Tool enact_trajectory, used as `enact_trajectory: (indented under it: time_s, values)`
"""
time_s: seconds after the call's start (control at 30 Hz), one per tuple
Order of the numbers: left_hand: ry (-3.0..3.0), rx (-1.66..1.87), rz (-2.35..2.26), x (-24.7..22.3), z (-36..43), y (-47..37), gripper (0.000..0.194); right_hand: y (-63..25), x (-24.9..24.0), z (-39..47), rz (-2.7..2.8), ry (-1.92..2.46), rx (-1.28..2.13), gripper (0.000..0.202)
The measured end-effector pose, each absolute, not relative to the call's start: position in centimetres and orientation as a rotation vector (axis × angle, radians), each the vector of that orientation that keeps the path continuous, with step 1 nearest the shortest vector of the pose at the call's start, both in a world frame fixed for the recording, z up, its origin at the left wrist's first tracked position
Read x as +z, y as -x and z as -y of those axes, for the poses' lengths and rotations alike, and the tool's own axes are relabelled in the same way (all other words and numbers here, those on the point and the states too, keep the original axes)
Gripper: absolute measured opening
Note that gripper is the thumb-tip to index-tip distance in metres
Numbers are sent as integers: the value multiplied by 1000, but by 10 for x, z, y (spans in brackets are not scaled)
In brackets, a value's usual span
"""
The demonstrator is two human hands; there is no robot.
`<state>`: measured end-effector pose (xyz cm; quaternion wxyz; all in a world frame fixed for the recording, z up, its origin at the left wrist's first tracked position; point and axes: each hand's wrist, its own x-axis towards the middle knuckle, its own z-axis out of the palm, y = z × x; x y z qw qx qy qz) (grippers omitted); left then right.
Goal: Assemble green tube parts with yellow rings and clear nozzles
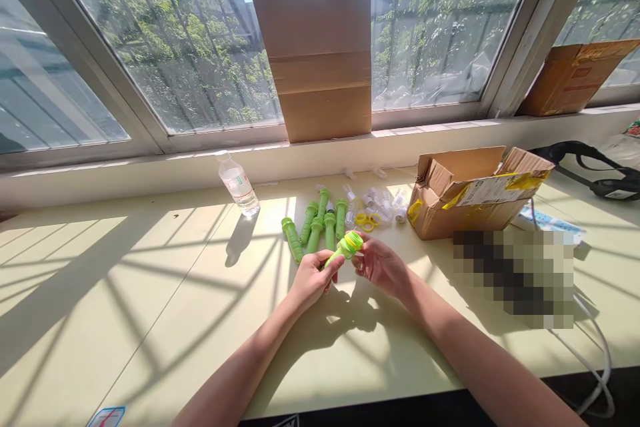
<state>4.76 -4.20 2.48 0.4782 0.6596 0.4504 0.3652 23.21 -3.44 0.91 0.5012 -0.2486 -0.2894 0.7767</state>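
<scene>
My left hand point(315, 275) wraps its fingers around the grip of a green plastic handle point(345, 251), shaped like a small flashlight body and tilted up to the right. A yellow ring point(355, 239) sits at its wide end. At that end, the closed fingers of my right hand point(380, 261) are on the ring's right side; the fingertips are partly hidden. Just beyond my hands lies a group of similar green handles point(315, 235). To their right are loose yellow rings point(367, 221) and several small clear plastic pieces point(384, 204).
A water bottle point(239, 185) stands at the back left. On the right are an open cardboard box point(475, 203), a blurred-out dark object point(510, 273), white cables point(600, 347) and a black strapped device point(595, 170). A cardboard sheet point(325, 53) leans against the window.
</scene>
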Motion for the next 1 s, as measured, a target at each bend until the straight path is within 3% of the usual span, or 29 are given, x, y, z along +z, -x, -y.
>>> enact_trajectory:
  time_s: [0.43, 1.0]
  values:
    - [-1929, 1307, -1191, 11, 36, -44, 26, -232, 6, 33, 683, 600, 1843, 32]
    - [-2009, 1284, -1113, 11, 37, -43, 34, -231, 4, 33, 679, 609, 1815, 30]
